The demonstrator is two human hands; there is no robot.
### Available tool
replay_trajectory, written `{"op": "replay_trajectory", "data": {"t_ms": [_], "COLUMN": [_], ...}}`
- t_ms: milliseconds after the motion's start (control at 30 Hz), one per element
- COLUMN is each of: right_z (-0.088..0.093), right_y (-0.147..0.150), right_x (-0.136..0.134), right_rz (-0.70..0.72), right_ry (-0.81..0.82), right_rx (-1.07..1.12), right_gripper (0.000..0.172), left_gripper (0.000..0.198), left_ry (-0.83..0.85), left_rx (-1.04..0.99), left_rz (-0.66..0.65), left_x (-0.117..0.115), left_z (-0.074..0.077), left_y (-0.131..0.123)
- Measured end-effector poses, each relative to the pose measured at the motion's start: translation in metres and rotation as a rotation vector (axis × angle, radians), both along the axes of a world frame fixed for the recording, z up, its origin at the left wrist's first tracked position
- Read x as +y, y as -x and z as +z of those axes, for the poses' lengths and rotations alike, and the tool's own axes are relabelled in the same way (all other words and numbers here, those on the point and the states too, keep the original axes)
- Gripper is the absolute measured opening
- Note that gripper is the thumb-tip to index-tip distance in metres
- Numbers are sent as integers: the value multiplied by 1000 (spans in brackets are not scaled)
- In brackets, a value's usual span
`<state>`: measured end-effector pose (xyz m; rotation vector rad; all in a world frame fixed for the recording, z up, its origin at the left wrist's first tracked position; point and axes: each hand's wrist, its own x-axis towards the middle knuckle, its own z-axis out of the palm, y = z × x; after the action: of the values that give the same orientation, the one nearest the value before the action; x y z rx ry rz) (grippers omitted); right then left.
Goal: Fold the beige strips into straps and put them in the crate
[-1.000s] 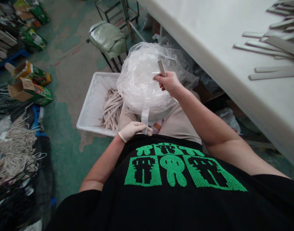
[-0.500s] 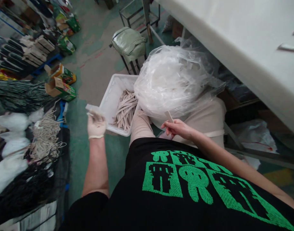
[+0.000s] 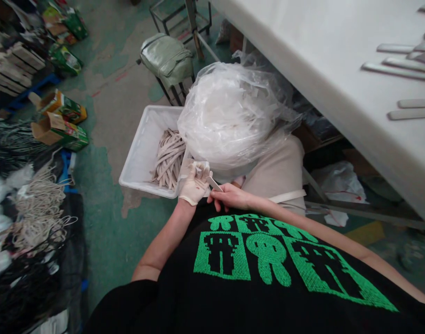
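Note:
My left hand (image 3: pixel 192 185), in a pale glove, is beside the inner edge of a white plastic tub (image 3: pixel 134 153). Its fingers curl around a thin, whitish, see-through piece (image 3: pixel 202 165) that looks like a plastic sleeve. Bare and pinched, my right hand (image 3: pixel 231 196) holds a narrow flat pale strip (image 3: pixel 215 184) whose far end points up toward the left fingers. The two hands are close together over my lap; whether the strip touches the sleeve I cannot tell. Beige flat strips (image 3: pixel 168 157) lie heaped in the tub.
A big clear plastic bag (image 3: pixel 229 116) of whitish pieces sits against my knees. To the right is a white table (image 3: pixel 320 51) with metal flatware pieces (image 3: pixel 400 67). Ahead stands a covered stool (image 3: pixel 167 60). Boxes (image 3: pixel 64 132) and cord bundles (image 3: pixel 41 199) lie at left.
My left hand has swung right, from outside the tub to beside my right hand, with the whitish piece in it. My right hand still holds the strip. The view has shifted rightward.

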<state>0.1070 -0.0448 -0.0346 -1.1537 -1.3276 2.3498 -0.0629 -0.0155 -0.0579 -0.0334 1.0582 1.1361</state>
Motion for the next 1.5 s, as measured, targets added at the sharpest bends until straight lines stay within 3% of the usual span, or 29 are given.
{"op": "replay_trajectory", "data": {"t_ms": [133,333,767,1100,1500], "right_z": [-3,-2,-3,-17,-11], "right_y": [5,10,6,3,0], "right_x": [9,17,15,17,21], "right_rz": [-36,-21,-8,38,-6], "right_ry": [-15,-7,116,166,191], "right_rx": [-18,-56,27,97,69], "right_gripper": [26,24,29,32,31], "left_gripper": [22,23,25,24,15], "left_ry": [-60,-68,-59,-87,-33], "left_rx": [36,74,117,114,101], "left_rz": [-65,-61,-62,-79,-103], "left_x": [-4,-9,-12,-13,-13], "left_z": [8,12,10,9,8], "left_y": [-7,-19,-21,-23,-18]}}
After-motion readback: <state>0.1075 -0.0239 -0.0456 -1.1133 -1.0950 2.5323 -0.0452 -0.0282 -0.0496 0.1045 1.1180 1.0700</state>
